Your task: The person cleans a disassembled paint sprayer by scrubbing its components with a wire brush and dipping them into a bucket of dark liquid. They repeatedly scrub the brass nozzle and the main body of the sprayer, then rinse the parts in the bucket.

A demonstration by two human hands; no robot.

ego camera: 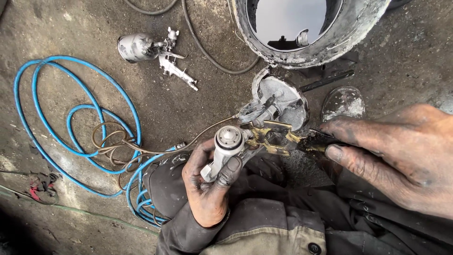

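Observation:
My left hand [207,184] grips the handle of a paint-crusted spray gun [228,141], nozzle cap turned up toward me, its cup [278,97] pointing away. My right hand [401,156] pinches a flat gold-coloured wrench [278,137] by its dark end, with the wrench's jaws set against the gun body just right of the nozzle. Both hands are black with grime. My knees and grey work trousers [264,212] lie under the gun.
A second spray gun [155,52] lies on the dirt floor at upper left. Coiled blue air hose [75,118] and a thin brown wire loop [113,141] spread left. A grimy bucket of liquid [302,28] stands at top; my shoe [343,101] is beside it.

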